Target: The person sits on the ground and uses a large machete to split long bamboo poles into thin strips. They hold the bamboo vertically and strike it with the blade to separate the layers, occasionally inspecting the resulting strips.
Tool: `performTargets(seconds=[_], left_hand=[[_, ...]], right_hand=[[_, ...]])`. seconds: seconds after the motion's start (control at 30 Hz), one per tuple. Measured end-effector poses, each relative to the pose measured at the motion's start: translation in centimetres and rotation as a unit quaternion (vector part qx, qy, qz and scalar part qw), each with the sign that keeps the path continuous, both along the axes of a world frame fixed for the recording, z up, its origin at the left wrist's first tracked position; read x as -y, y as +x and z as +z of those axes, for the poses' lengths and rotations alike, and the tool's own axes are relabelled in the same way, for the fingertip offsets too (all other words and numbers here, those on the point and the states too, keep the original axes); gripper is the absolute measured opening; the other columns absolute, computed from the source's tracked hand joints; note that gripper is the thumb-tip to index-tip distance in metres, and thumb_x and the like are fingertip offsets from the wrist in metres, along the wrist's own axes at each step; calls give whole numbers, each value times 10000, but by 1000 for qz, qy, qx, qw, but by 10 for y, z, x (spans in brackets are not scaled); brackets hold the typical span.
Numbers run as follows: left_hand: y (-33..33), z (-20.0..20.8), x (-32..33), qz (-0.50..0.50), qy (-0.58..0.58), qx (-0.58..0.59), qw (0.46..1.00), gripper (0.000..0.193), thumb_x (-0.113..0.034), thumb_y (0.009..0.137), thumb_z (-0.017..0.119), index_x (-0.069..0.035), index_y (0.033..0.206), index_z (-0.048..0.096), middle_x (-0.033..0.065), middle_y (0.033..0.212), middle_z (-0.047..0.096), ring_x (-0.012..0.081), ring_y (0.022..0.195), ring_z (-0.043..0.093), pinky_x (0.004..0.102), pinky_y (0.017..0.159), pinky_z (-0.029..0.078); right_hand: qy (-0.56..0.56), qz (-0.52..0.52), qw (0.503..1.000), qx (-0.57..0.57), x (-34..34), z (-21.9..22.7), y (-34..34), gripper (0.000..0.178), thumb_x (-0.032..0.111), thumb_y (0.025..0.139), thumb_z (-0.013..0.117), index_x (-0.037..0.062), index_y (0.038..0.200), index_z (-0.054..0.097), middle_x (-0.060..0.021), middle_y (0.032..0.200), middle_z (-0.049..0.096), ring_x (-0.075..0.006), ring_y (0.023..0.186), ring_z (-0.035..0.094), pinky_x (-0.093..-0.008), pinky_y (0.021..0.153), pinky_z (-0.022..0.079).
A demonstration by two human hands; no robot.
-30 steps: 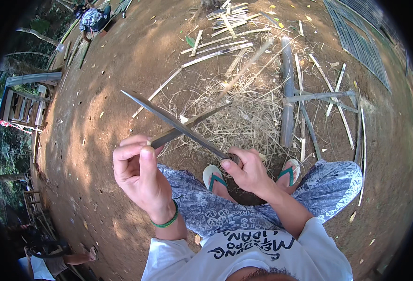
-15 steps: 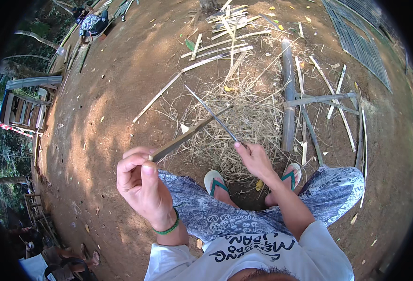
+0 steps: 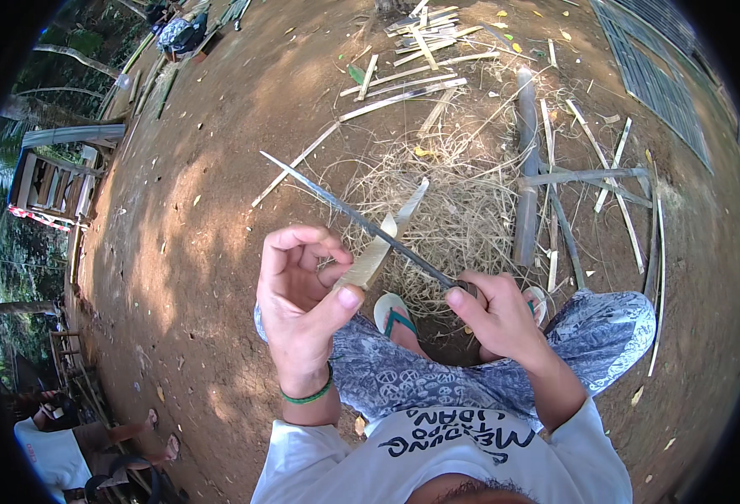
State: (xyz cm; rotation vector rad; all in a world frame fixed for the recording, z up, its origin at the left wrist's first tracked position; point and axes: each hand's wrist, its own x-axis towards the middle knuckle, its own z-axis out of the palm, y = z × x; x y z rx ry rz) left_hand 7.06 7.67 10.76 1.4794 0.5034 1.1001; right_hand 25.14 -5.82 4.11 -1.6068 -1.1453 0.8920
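My left hand (image 3: 303,294) pinches the near end of a pale bamboo strip (image 3: 368,262) between thumb and fingers. The strip points away from me, its flat, light face turned up. My right hand (image 3: 500,315) is wrapped round the dark handle of a long, narrow knife (image 3: 336,204). Its blade runs up to the left and crosses over the strip about midway, where a small pale sliver stands up at the edge. Most of the handle is hidden inside my right fist.
Beyond my sandalled feet lies a heap of thin shavings (image 3: 445,210). A thick pole (image 3: 527,168) and crossed sticks (image 3: 588,176) lie to its right. Split strips (image 3: 428,38) are piled farther off. A slatted bamboo panel (image 3: 655,80) is at far right. People sit at far left.
Both hands have come closer together. The strip has turned over from its dark edge to its pale face, and the knife blade has swung left and now lies across it.
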Motion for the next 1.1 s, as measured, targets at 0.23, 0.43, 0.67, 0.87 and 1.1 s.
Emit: performTargets(seconds=[0.23,0.43,0.67,0.87,1.1], left_hand=[[-7,-26,32,84,-112,73,988,371,-247,964,644,67,1144,565,199,1183,604,265,1070,660,393,936,582],[-7,-9,30,103,-76,31,991,343,-98,938,630,98,1218,592,187,1223,619,264,1096,653,357,998,504],[4,-27,42,111,-104,77,985,150,-76,925,691,9,1045,660,124,1152,631,195,1005,649,332,949,518],[19,-19,57,83,-89,62,991,119,-22,896,714,5,1009,686,91,1053,659,106,906,602,255,796,476],[29,-20,65,69,-90,62,992,127,28,873,725,35,992,681,96,1046,650,116,912,626,254,783,520]], right_hand=[[-60,-22,995,-74,12,-28,-10,528,417,978,609,-34,705,569,-66,492,384,-136,478,371,-364,472,326],[-62,8,993,-100,30,-33,-24,520,412,1022,531,-6,713,547,-27,508,442,-102,467,409,-308,456,329],[-31,-27,991,-130,33,-32,-33,470,377,1055,476,19,759,542,-4,534,493,-67,446,445,-247,424,324],[149,-33,975,-162,34,32,-22,619,572,1006,481,-2,791,563,-8,537,527,-76,464,482,-252,440,342],[3,-101,993,61,22,-51,-24,432,350,988,600,-7,749,556,-55,494,487,-141,454,539,-341,454,382]])
